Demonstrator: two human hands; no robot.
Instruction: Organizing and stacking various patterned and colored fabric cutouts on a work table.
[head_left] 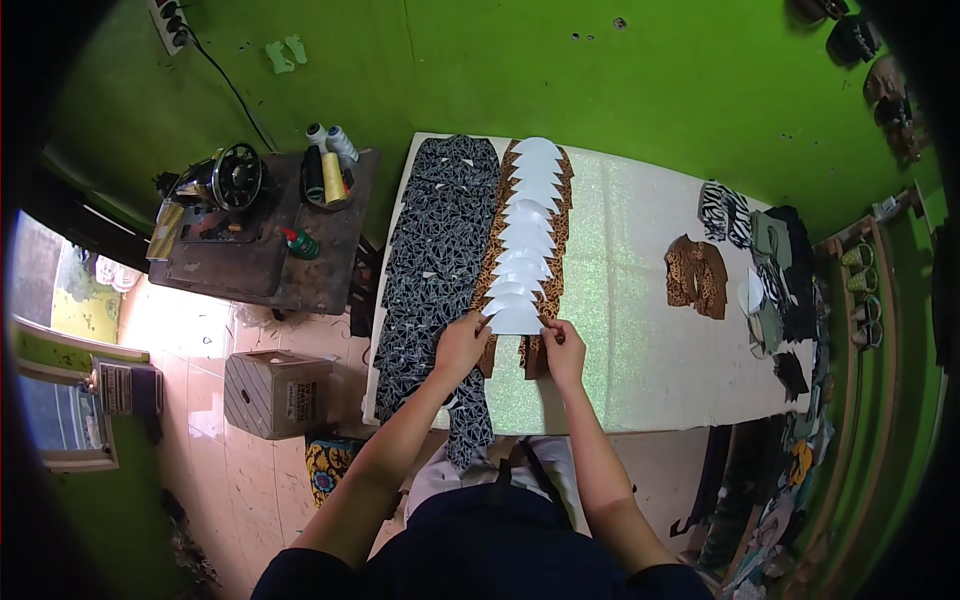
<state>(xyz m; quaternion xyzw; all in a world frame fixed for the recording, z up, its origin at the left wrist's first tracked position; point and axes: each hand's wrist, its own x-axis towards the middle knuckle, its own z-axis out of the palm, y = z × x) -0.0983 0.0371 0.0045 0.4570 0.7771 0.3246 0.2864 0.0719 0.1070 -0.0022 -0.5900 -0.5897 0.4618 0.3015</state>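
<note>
Mid-frame, the left hand (462,345) and right hand (564,352) pinch opposite corners of the nearest white half-round piece (515,321), over spotted brown cloth (563,205). Uneven pulling could skew it; the left forearm might drag the dark cloth (425,255) askew.

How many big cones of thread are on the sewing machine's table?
4 in view: a black cone and, right of it, a yellow cone; behind them, the left pale cone and the right pale cone. Others could be hidden behind these.
</note>
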